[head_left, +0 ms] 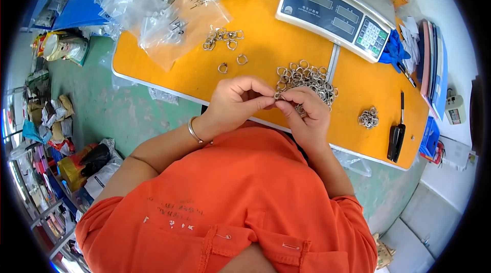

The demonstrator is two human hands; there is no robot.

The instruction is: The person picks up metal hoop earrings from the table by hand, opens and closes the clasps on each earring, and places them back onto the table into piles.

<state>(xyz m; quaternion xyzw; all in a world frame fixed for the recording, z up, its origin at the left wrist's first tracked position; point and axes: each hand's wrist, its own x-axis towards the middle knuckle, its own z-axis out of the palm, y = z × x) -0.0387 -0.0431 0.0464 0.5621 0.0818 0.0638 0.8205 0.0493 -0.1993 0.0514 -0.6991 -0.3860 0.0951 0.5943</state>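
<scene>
Between the fingertips of both hands is a small silver metal ring [277, 97], mostly covered by the fingers. My left hand [232, 100] pinches it from the left, thumb against forefinger. From the other side, my right hand [311, 115] closes its thumb and forefinger on it. A big heap of similar metal rings [309, 80] lies just behind and beside my right hand. Two single rings [242, 59] lie apart beyond my left hand, with a loose group of rings [223, 38] farther back. A smaller pile of rings [368, 118] sits to the right.
A counting scale [332, 12] stands at the back of the orange table [179, 76]. Clear plastic bags [179, 27] with handwriting lie at the back left. A black-handled tool [396, 137] rests near the right edge, by upright folders [431, 63]. Shelves with goods are at far left.
</scene>
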